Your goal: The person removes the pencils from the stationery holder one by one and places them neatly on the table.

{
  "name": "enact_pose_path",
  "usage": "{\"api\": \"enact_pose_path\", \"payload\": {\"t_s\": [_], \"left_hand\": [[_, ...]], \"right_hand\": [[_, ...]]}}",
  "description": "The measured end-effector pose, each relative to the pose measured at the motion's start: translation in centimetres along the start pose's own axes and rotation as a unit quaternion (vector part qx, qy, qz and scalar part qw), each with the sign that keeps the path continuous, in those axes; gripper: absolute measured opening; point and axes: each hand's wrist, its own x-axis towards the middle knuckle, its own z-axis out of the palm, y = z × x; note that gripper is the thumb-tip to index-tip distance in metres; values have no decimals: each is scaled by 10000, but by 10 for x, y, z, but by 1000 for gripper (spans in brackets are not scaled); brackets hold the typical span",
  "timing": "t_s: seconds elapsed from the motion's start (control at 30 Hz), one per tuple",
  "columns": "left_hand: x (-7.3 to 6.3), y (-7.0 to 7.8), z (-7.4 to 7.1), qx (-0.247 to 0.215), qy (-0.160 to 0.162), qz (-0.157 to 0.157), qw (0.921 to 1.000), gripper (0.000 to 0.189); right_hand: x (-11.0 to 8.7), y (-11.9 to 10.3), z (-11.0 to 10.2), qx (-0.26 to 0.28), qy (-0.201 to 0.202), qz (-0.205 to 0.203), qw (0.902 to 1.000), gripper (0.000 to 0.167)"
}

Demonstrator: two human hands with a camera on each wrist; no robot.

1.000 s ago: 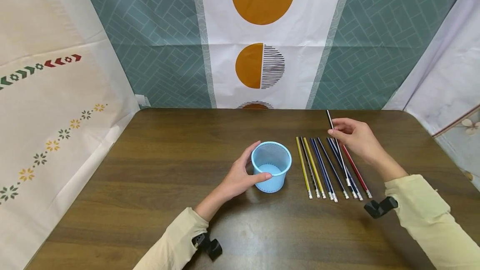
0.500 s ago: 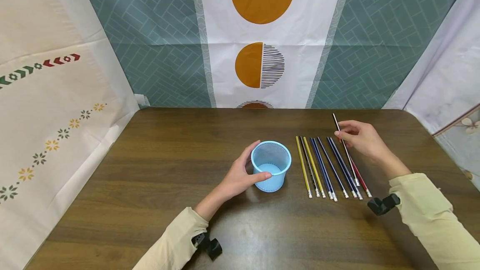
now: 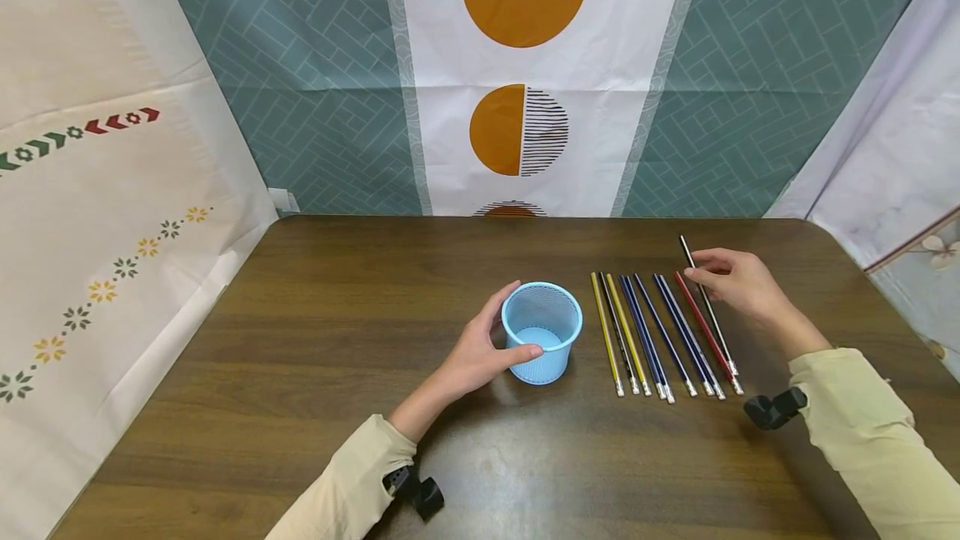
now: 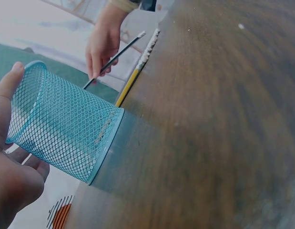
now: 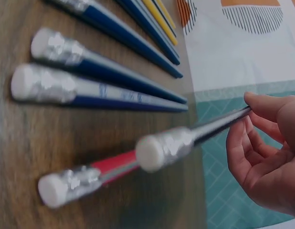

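A light blue mesh pencil cup [image 3: 542, 363] stands upright on the table, and my left hand [image 3: 487, 352] grips its side with thumb and fingers around it. My right hand [image 3: 738, 283] pinches a black pencil [image 5: 216, 125] near its far end, the white eraser end pointing back toward me. In the right wrist view this pencil is raised off the table, above a red pencil [image 5: 119, 164]. Left of the red one lie several dark blue pencils [image 3: 651, 342], then yellow pencils [image 3: 606, 332] with a dark patterned pencil [image 3: 618, 336] between them.
The brown wooden table [image 3: 337, 298] reaches back to a teal and white patterned cloth [image 3: 330, 107]. Pale cloths hang at the left [image 3: 112, 232] and right. The pencil row lies just right of the cup.
My right hand has carried the black pencil rightward, from over the blue pencils to the right side of the red one. My left hand and the cup have not moved.
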Motion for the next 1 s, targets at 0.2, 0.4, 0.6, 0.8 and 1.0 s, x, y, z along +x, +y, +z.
{"api": "enact_pose_path", "payload": {"t_s": [0.2, 0.4, 0.6, 0.8, 1.0], "left_hand": [[0, 0, 0, -19, -16, -5, 10000, 86], [0, -1, 0, -13, -20, -20, 10000, 85], [0, 1, 0, 14, -31, -3, 10000, 86], [0, 2, -1, 18, -45, -11, 10000, 85], [0, 1, 0, 43, -41, -53, 10000, 85]], "right_hand": [[-1, 9, -5, -249, -194, 238, 9992, 53], [-3, 16, -5, -179, -210, 280, 9992, 50], [-4, 24, -4, -62, -218, 368, 9991, 50], [-5, 34, -4, -47, -355, 505, 9981, 54], [-6, 42, -3, -55, -421, 577, 9974, 54]]}}
